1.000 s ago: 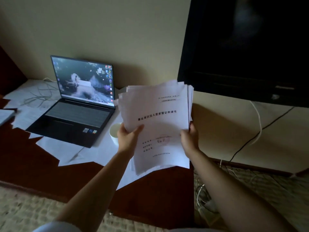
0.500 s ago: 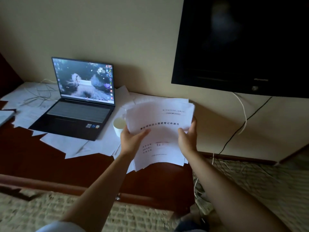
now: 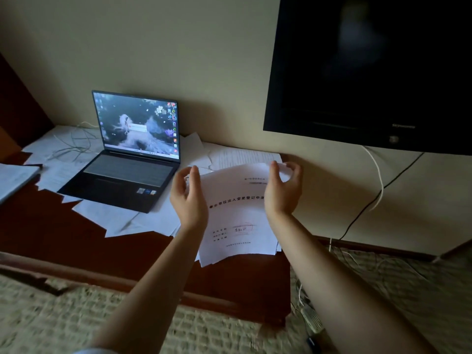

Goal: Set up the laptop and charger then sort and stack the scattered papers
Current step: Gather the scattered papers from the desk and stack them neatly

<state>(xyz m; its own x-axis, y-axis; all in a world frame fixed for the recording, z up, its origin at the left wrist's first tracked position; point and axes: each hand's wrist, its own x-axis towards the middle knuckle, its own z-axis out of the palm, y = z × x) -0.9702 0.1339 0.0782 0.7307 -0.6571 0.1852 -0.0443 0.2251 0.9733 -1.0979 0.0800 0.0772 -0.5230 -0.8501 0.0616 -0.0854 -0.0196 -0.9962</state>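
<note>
A stack of white printed papers (image 3: 237, 221) lies on the right end of the dark wooden desk (image 3: 143, 254). My left hand (image 3: 189, 198) hovers at the stack's left edge and my right hand (image 3: 282, 190) at its upper right corner. Both have loosely curved fingers, and no grip on the sheets shows. The open laptop (image 3: 127, 172), screen lit, sits to the left on scattered loose sheets (image 3: 122, 221). A thin white cable (image 3: 71, 146) lies coiled behind it at far left.
A black TV (image 3: 370, 72) hangs on the wall at upper right, with a white and a black cable (image 3: 378, 185) hanging below it. A power strip (image 3: 311, 320) lies on the woven floor mat. Another pile of paper (image 3: 12, 177) sits at the left edge.
The stack went from held upright in both hands down onto the desk. Both hands have let go and now hover at its sides. The small cup beside the laptop is now hidden.
</note>
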